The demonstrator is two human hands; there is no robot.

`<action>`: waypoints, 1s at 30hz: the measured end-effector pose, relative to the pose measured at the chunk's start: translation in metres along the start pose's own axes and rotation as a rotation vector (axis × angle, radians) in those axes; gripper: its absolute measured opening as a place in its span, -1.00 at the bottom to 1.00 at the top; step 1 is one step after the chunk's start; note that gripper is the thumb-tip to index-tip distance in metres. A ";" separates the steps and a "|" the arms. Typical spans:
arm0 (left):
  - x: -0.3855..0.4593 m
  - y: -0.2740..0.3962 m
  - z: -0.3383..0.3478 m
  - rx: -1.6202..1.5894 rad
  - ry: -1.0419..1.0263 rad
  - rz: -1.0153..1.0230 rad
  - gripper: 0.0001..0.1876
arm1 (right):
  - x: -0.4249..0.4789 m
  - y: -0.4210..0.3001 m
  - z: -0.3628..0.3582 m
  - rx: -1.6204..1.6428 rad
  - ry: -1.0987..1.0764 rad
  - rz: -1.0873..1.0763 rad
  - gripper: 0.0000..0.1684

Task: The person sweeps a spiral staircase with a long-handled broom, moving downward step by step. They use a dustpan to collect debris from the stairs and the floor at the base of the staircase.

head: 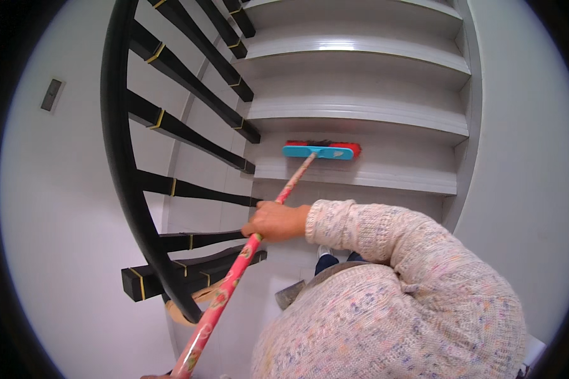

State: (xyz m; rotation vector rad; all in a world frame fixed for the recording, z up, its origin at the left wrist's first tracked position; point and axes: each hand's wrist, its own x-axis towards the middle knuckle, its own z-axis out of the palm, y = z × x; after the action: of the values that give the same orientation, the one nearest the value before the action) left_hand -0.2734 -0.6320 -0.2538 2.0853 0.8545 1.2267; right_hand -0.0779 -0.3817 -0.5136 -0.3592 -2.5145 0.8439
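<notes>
A broom with a pink floral handle [218, 298] slants from the bottom edge up to the stairs. Its blue head [318, 152], with red and black bristles, rests on a pale stair tread [398, 166]. Around the middle of the handle, the fingers of my right hand [277, 221] are closed. Only a sliver of my left hand [155, 377] shows at the bottom edge, against the upper part of the handle; the rest of it is out of view.
A black handrail [111, 94] with several black balusters [194, 142] borders the stairs on the left. White walls [517, 142] stand on both sides. Below the railing, a tan object [178, 313] is partly hidden. A grey object [289, 293] lies near my feet [325, 251].
</notes>
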 end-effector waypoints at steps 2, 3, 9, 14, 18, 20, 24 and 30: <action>-0.001 -0.008 0.013 0.079 0.167 0.022 -0.56 | 0.014 -0.001 -0.005 -0.090 0.007 0.013 -0.91; -0.001 -0.024 0.027 0.106 0.203 -0.080 -0.65 | 0.017 0.010 0.000 -0.097 0.079 0.050 -0.91; 0.014 -0.056 0.062 0.202 0.241 -0.370 -0.89 | 0.008 0.060 0.059 0.008 0.243 0.220 -0.87; 0.020 -0.019 0.033 0.022 0.088 -0.173 -0.56 | -0.011 0.004 0.048 0.078 0.173 0.225 -0.86; 0.017 -0.004 0.014 -0.079 -0.071 0.006 -0.58 | -0.029 -0.020 0.045 0.146 0.161 0.240 -0.85; 0.020 0.015 -0.011 -0.059 -0.286 -0.037 -0.58 | -0.038 -0.038 0.027 0.129 0.180 0.196 -0.83; 0.037 0.008 -0.011 -0.346 -0.391 0.149 -0.44 | -0.069 -0.056 -0.001 0.014 0.233 0.164 -0.80; 0.059 -0.074 0.043 -0.542 -0.745 -0.007 -0.60 | -0.190 -0.035 -0.031 -0.221 0.396 0.494 -0.73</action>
State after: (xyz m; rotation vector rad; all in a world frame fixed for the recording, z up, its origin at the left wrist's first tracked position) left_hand -0.2299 -0.5464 -0.2951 1.8452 0.1561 0.4986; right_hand 0.0972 -0.4660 -0.5347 -1.1364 -2.1691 0.5850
